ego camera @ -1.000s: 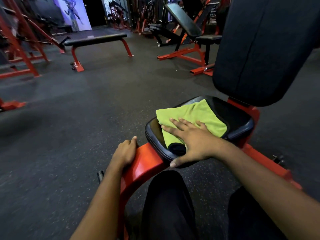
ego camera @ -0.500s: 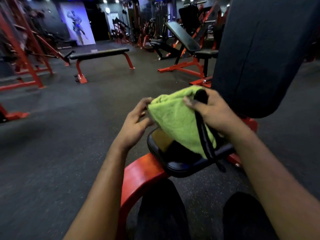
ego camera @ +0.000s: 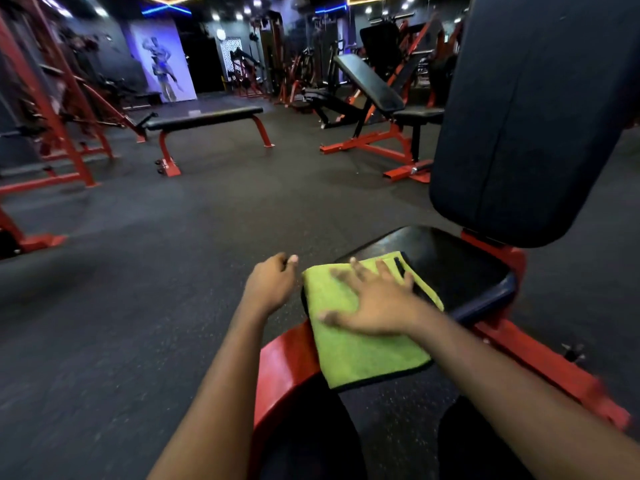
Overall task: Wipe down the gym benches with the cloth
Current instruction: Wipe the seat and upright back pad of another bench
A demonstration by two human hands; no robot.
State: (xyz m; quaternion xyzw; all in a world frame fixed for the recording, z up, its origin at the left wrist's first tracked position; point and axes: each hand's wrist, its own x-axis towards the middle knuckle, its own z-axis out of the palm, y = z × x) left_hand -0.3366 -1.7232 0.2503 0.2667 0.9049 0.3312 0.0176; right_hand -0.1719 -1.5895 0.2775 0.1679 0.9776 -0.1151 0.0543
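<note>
Fingers (ego camera: 386, 271) of my right hand (ego camera: 377, 306) splayed flat, pressing green cloth (ego camera: 363, 355) onto front of black seat pad (ego camera: 450, 268), near edge overhanging; flat palm spreads wiping pressure, I reckon. Meanwhile my left hand (ego camera: 272, 282) loosely curled, empty, just beside cloth's left edge.
</note>
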